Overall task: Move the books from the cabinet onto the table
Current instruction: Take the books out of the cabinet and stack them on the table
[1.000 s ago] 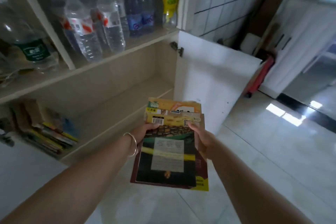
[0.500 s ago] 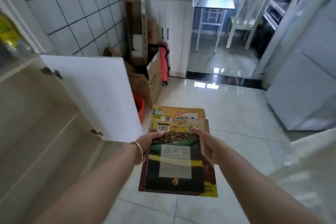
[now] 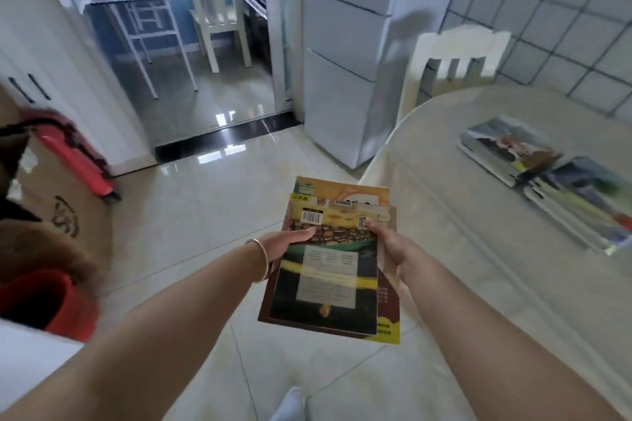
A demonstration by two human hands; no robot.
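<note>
- The view has swung away from the cabinet: a second ago its shelves and water bottles filled the frame, half a second ago only its open white door showed, and now neither is in sight.
- In their place the round counter under a pale cloth [image 3: 478,249] has come in on the right, with two piles of colourful books [image 3: 547,174] already lying on it.
- The grip has not changed: the small stack of thin paperback books with a dark green and yellow back cover on top [image 3: 328,267] stays level between both hands, out over the glossy tiled floor [image 3: 205,208], just short of the counter's edge.
- The left hand [image 3: 290,243] holds the left edge, thumb on top; its fingers are hidden beneath.
- The right hand [image 3: 390,246] pinches the right edge likewise.
- Judged from this, the carry is nearly done; what remains is reaching rightward and setting the stack down near the piles.
</note>
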